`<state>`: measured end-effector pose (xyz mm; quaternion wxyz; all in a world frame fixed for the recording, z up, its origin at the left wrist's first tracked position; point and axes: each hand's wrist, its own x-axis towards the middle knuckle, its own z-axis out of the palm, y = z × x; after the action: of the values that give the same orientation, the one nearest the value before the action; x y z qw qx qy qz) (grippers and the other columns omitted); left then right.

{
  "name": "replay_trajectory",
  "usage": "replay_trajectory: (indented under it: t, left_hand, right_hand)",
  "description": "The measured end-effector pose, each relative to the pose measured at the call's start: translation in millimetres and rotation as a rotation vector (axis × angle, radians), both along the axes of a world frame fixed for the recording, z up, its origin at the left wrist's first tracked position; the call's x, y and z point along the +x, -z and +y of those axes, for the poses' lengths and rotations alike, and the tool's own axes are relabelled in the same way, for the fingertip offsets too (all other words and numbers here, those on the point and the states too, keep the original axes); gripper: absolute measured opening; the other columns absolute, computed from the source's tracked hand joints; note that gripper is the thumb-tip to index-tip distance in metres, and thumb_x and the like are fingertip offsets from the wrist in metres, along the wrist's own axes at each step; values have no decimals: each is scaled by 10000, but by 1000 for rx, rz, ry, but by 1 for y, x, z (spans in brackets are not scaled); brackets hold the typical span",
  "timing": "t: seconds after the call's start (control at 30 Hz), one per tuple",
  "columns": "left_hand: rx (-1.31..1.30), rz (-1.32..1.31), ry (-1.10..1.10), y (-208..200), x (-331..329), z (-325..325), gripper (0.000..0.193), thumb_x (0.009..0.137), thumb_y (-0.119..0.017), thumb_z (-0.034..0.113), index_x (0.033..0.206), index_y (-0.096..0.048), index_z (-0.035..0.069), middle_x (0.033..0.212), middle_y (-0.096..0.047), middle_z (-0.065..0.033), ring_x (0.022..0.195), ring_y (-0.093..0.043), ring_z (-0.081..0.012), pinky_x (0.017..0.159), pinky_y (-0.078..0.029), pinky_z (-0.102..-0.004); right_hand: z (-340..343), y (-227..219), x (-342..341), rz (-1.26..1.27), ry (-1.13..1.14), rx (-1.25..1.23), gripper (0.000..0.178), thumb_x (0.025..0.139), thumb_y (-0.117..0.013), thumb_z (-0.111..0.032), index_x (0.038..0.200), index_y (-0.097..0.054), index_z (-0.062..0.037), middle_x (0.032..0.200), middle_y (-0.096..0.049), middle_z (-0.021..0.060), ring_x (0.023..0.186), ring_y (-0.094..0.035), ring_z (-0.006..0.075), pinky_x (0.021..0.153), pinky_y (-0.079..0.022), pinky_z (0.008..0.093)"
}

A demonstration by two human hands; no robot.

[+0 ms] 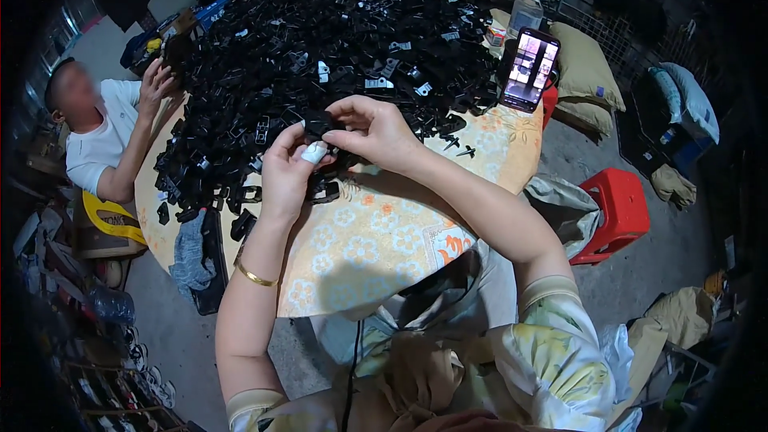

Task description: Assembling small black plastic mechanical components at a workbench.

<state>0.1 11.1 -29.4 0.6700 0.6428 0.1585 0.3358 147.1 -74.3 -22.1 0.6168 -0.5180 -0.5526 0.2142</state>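
Note:
Both my hands are held together over the near side of the round table, at the edge of a heap of small black plastic parts [320, 40]. My left hand [286, 172] is closed, with a white wrapping [314, 152] around its thumb and a gold bangle at the wrist. Between the fingers of both hands is a small black plastic part [318, 122]. My right hand [374, 132] pinches it from the right. The fingers hide much of this part, so its exact shape does not show.
A flowered tablecloth [360, 244] covers the table. At its right edge stand a lit phone [530, 70] and a clear bottle [526, 10]. A red stool [614, 212] and stuffed sacks [582, 68] are beyond. On the left, another person [104, 140] reaches toward the heap.

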Motion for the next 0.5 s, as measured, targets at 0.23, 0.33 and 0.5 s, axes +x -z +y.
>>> replay_trajectory:
  t: [0.23,0.33,0.5]
  left_hand:
    - [127,1,-85,-4,1,-1,303,830,-591,0,1128,-547,-32,1002,-613,-61,900,-577,-100,813,-479,-229]
    - [63,-1,-85,-3,4,-5,334,830,-598,8,1154,-531,-40,1020,-611,-66,909,-576,-102,824,-471,-231]
    - [-118,-117,-102,-1,9,-21,382,850,-591,30,1206,-478,-51,1049,-594,-72,900,-579,-105,818,-478,-227]
  right_hand:
    - [-8,-1,11,-58,-66,-62,272,770,-700,-86,1012,-619,7,940,-643,74,855,-620,120,730,-521,257]
    - [-6,5,9,-217,65,75,263,746,-708,-83,982,-634,6,903,-644,85,801,-632,149,676,-525,255]
    - [-6,7,2,-658,302,459,271,684,-700,-59,938,-631,6,877,-620,125,773,-607,262,665,-510,313]
